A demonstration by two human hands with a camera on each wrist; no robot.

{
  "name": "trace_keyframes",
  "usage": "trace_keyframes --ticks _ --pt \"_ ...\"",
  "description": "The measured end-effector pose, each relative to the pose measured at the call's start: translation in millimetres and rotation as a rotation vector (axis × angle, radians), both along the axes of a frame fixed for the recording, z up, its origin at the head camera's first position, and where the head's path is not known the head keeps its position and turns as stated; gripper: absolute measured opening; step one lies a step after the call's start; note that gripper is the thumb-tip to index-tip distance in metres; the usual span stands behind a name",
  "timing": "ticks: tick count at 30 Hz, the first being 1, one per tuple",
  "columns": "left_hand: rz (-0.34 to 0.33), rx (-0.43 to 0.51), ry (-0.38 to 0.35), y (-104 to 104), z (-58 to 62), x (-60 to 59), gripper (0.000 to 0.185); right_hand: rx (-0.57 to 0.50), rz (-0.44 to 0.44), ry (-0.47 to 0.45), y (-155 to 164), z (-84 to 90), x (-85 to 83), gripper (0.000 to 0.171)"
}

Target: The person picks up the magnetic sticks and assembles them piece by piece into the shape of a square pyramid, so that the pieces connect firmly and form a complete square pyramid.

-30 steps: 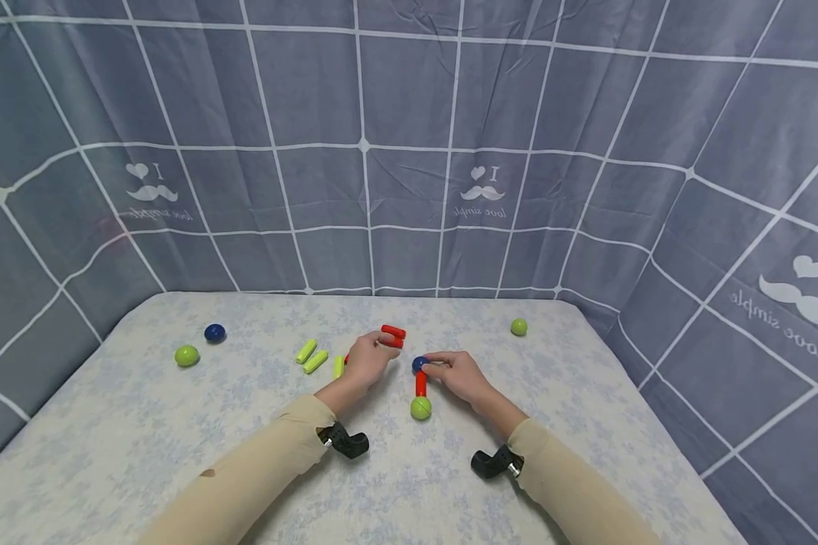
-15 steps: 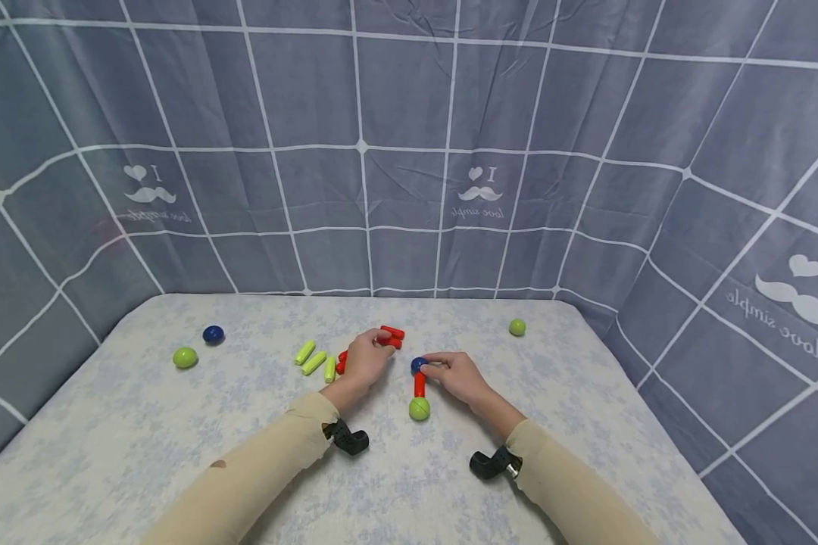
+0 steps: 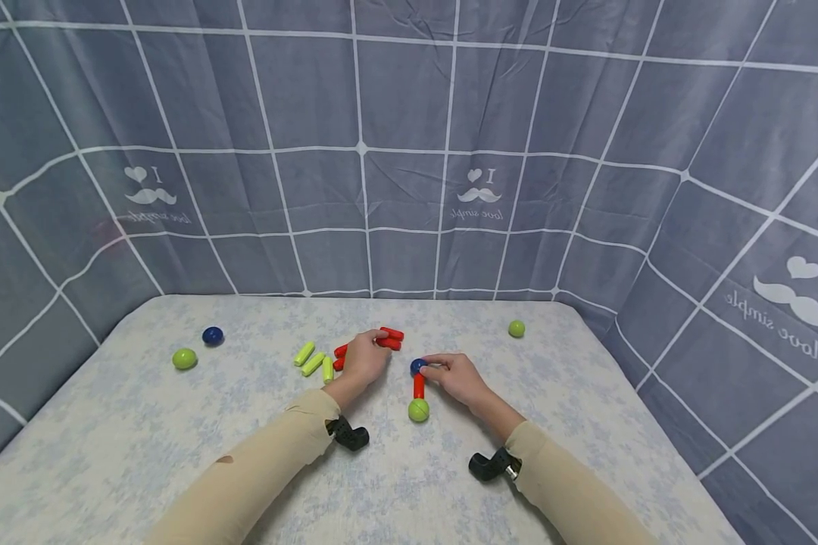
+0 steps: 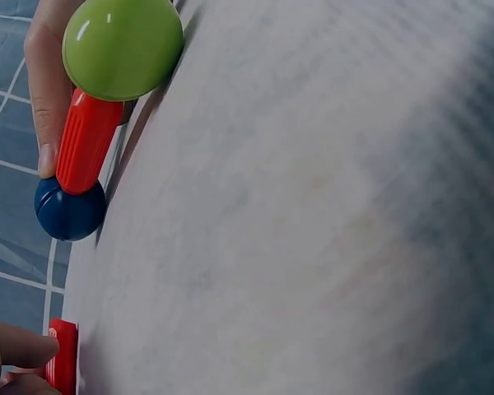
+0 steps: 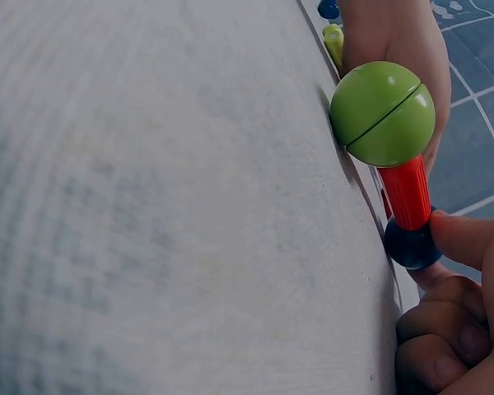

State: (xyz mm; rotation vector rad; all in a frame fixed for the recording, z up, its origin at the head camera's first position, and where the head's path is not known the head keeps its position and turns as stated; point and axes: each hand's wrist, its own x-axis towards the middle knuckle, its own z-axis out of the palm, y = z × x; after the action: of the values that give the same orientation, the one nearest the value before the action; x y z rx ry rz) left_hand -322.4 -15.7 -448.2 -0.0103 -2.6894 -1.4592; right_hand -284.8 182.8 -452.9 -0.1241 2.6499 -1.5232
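Head view: a blue ball (image 3: pixel 418 366) is pinched by right hand (image 3: pixel 458 377) fingertips – capping a red rod (image 3: pixel 419 385). Beside the ball, red sticks (image 3: pixel 391 338) are gripped by the left hand (image 3: pixel 364 359). Likely light, hard, slippery – best held at the ball.

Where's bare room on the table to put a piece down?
Free: right side between the lone green ball and the right hand; also the near table between the sleeves. Crowded: around the left hand, with red sticks and yellow sticks.

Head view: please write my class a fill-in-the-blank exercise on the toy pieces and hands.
1. The right hand touches a ____ ball joined to the red rod.
2. The rod's near end meets a ____ ball.
3. The left hand grips a ____ stick.
4. Three ____ sticks lie left of that hand.

Answers: blue; green; red; yellow-green
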Motion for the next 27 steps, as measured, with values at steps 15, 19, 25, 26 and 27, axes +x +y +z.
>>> trace_keyframes --ticks 15,19,25,26,27 --pt "0.024 -0.111 -0.028 4.3 5.8 0.2 0.022 -0.002 -0.014 -0.003 -0.5 -2.9 0.0 0.032" --pt "0.024 -0.117 -0.025 4.4 6.4 0.5 0.021 0.01 -0.015 -0.002 -0.6 -2.2 -0.3 0.034" --pt "0.013 -0.13 -0.043 4.4 7.3 1.6 0.02 0.016 -0.007 -0.001 -0.8 -2.6 -1.7 0.034" --pt "0.01 -0.131 -0.044 4.3 7.5 2.0 0.019 0.018 -0.006 0.0 -0.8 -2.6 -1.8 0.034" --pt "0.004 -0.133 -0.043 4.2 7.8 2.5 0.019 0.016 -0.009 -0.003 -0.8 -2.4 -1.9 0.034"
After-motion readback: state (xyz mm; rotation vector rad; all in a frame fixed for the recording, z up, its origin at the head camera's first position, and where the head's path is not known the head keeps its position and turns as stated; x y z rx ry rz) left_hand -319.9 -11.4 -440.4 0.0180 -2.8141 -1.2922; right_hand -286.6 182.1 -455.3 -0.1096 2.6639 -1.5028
